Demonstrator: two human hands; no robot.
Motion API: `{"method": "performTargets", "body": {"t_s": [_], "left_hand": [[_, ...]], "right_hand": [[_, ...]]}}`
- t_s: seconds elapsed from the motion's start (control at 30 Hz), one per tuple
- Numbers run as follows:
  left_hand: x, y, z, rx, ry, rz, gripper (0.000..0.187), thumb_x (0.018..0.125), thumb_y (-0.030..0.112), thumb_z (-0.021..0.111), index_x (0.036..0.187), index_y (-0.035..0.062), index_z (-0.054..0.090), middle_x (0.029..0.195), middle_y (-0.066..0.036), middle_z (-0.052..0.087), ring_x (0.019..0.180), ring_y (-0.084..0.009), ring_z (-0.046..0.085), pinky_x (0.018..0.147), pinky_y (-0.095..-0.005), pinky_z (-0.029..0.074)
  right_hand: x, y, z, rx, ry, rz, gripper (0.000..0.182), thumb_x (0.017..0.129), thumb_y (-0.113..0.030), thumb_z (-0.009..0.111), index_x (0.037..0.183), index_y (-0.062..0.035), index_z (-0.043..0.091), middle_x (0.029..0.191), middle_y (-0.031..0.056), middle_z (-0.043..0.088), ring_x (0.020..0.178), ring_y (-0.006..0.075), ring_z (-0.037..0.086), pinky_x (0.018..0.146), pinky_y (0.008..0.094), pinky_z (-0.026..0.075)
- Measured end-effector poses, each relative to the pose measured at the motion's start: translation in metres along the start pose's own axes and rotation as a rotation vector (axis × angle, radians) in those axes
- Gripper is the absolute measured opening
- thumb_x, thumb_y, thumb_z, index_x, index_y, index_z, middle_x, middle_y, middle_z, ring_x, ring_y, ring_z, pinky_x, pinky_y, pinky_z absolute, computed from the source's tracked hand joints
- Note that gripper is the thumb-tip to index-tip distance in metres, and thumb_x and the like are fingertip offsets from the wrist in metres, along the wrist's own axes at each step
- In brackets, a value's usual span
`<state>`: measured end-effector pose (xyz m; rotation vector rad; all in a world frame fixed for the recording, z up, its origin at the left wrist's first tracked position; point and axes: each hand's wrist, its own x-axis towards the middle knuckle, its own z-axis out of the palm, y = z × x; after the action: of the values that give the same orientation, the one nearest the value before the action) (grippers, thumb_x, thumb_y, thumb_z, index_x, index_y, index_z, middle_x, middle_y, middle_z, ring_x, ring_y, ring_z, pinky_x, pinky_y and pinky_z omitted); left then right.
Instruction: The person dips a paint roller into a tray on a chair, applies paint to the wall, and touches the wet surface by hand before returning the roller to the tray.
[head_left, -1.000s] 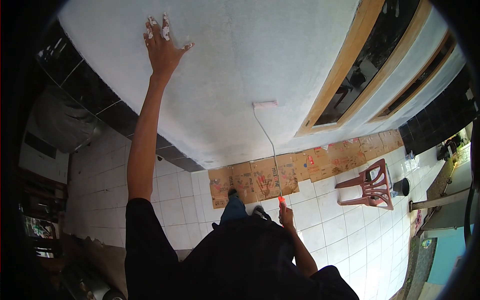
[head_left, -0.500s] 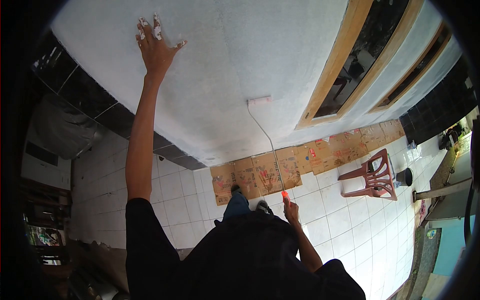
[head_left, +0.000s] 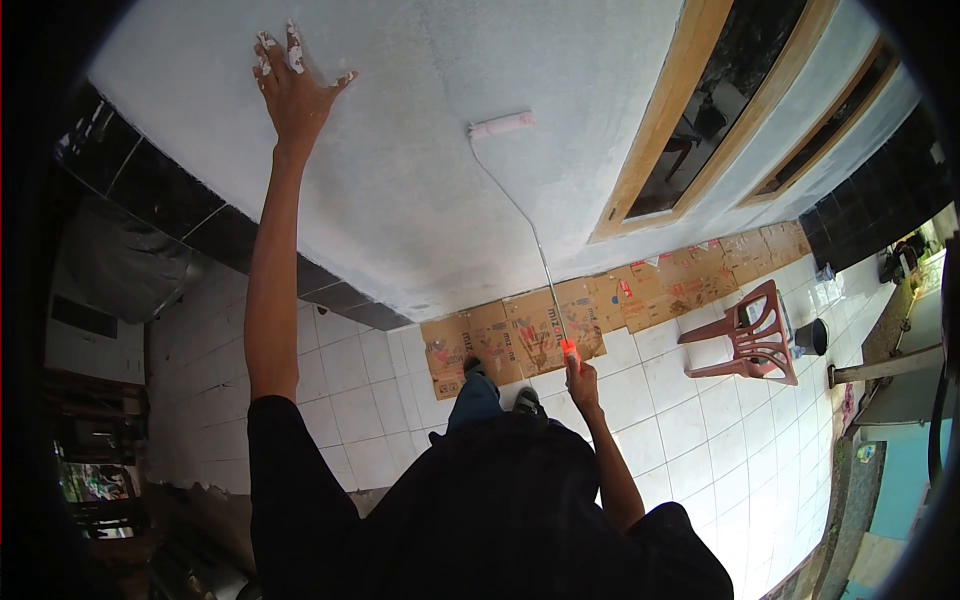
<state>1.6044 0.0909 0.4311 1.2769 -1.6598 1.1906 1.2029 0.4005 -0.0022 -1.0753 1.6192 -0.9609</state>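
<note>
My right hand (head_left: 582,383) is wrapped round the orange handle of a paint roller (head_left: 503,124). Its bent metal rod runs up to the white sleeve, which rests against the pale grey-white wall (head_left: 420,190). High on the same wall, to the left of the roller, my left hand (head_left: 297,100) lies with its fingers spread. White paint coats several of those fingertips, and the hand holds nothing.
Flattened cardboard (head_left: 510,345) lines the floor along the wall under my feet. To the right stand a reddish plastic chair (head_left: 745,340) and a dark bucket (head_left: 812,337) on white tiles. Wood-framed windows (head_left: 690,130) break the wall; black tiles (head_left: 180,205) edge its left side.
The roller sleeve has moved up the wall and slightly left, with my right hand rising along with it. My left hand stays spread on the wall, appearing slightly further left.
</note>
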Motion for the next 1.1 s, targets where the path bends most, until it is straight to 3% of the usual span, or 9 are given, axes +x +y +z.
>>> {"method": "performTargets", "body": {"t_s": [0.17, 0.23, 0.37, 0.57, 0.77, 0.97, 1.07, 1.1], "left_hand": [[0.001, 0.000, -0.002, -0.003, -0.007, -0.007, 0.104, 0.068, 0.059, 0.069, 0.141, 0.0032, 0.021, 0.139, -0.034, 0.021, 0.131, -0.0466, 0.020, 0.104, -0.0556, 0.022], [0.000, 0.002, -0.001, -0.002, -0.012, -0.004, 0.104, 0.068, 0.060, 0.068, 0.141, 0.0028, 0.021, 0.139, -0.035, 0.021, 0.132, -0.0463, 0.019, 0.105, -0.0544, 0.021], [0.000, 0.002, -0.003, 0.014, -0.023, -0.007, 0.105, 0.067, 0.061, 0.068, 0.141, 0.0028, 0.021, 0.139, -0.035, 0.020, 0.132, -0.0464, 0.018, 0.104, -0.0553, 0.022], [0.000, -0.001, 0.000, 0.004, -0.031, -0.018, 0.106, 0.067, 0.061, 0.068, 0.142, 0.0037, 0.020, 0.140, -0.034, 0.020, 0.132, -0.0462, 0.017, 0.104, -0.0559, 0.021], [-0.001, 0.000, 0.000, -0.003, -0.021, -0.016, 0.106, 0.067, 0.062, 0.068, 0.142, 0.0045, 0.019, 0.139, -0.034, 0.020, 0.132, -0.0460, 0.017, 0.105, -0.0552, 0.020], [0.000, 0.000, 0.000, 0.005, -0.025, -0.005, 0.105, 0.068, 0.060, 0.069, 0.142, 0.0041, 0.019, 0.139, -0.034, 0.020, 0.132, -0.0467, 0.018, 0.103, -0.0573, 0.022], [-0.001, 0.001, -0.002, 0.012, -0.030, -0.014, 0.105, 0.067, 0.060, 0.069, 0.142, 0.0043, 0.019, 0.139, -0.034, 0.021, 0.132, -0.0465, 0.018, 0.103, -0.0571, 0.022], [0.000, 0.001, -0.002, 0.007, -0.036, -0.026, 0.105, 0.067, 0.060, 0.069, 0.142, 0.0044, 0.020, 0.139, -0.034, 0.022, 0.132, -0.0463, 0.019, 0.103, -0.0569, 0.023]], "right_hand": [[-0.043, 0.044, -0.007, -0.109, -0.001, 0.129, 0.061, 0.088, -0.057, 0.046, 0.054, -0.0075, 0.044, 0.046, -0.0004, 0.042, 0.041, 0.0095, 0.043, 0.039, 0.0274, 0.033], [-0.047, 0.073, -0.004, -0.231, -0.016, 0.296, 0.067, 0.085, -0.063, 0.044, 0.053, -0.0049, 0.046, 0.047, 0.0032, 0.046, 0.041, 0.0123, 0.046, 0.040, 0.0311, 0.035], [-0.046, 0.093, 0.000, -0.324, 0.006, 0.332, 0.071, 0.084, -0.065, 0.043, 0.055, -0.0008, 0.049, 0.047, 0.0065, 0.046, 0.043, 0.0163, 0.048, 0.043, 0.0359, 0.038], [-0.054, 0.056, -0.005, -0.371, 0.040, 0.179, 0.074, 0.086, -0.064, 0.039, 0.059, 0.0036, 0.053, 0.049, 0.0109, 0.049, 0.049, 0.0204, 0.053, 0.051, 0.0406, 0.040], [-0.045, -0.016, -0.005, -0.228, 0.057, -0.020, 0.068, 0.089, -0.057, 0.041, 0.079, 0.0062, 0.063, 0.049, 0.0097, 0.049, 0.050, 0.0162, 0.050, 0.049, 0.0367, 0.039], [-0.029, -0.071, 0.020, -0.195, 0.071, -0.109, 0.061, 0.091, -0.051, 0.044, 0.063, 0.0028, 0.053, 0.049, 0.0076, 0.046, 0.048, 0.0148, 0.047, 0.047, 0.0352, 0.038], [-0.023, -0.052, 0.025, -0.155, 0.038, -0.125, 0.059, 0.091, -0.049, 0.044, 0.061, 0.0011, 0.051, 0.049, 0.0065, 0.046, 0.048, 0.0132, 0.046, 0.046, 0.0337, 0.037], [-0.025, -0.048, 0.022, -0.175, -0.002, -0.049, 0.055, 0.091, -0.049, 0.045, 0.075, 0.0020, 0.058, 0.058, 0.0158, 0.053, 0.057, 0.0248, 0.054, 0.052, 0.0384, 0.040]]}}
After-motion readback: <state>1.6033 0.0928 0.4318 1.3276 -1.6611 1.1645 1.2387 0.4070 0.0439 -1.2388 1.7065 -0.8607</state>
